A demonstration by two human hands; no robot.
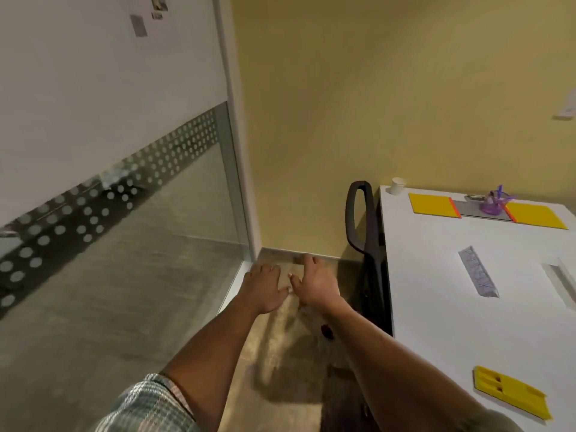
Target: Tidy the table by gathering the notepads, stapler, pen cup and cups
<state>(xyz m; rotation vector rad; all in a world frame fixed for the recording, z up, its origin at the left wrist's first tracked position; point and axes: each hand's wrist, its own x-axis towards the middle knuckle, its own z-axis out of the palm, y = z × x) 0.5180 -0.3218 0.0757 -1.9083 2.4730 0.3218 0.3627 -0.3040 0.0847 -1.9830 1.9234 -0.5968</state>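
Note:
My left hand (264, 288) and my right hand (313, 283) are stretched out side by side over the floor, left of the white table (436, 291), fingers spread and holding nothing. On the table's far edge lie two yellow notepads (434, 204) (536, 216) with a grey clipboard (477, 210) between them. A purple pen cup (495, 203) stands on the clipboard. A white paper cup (397, 185) sits at the far left corner. A yellow stapler-like object (511, 391) lies near the front edge.
A clear ruler-shaped sign (478, 272) lies mid-table beside a cable slot (561, 280). A black chair (366, 238) stands against the table's left edge. A glass partition (124, 213) runs along the left, and a yellow wall (374, 104) stands behind.

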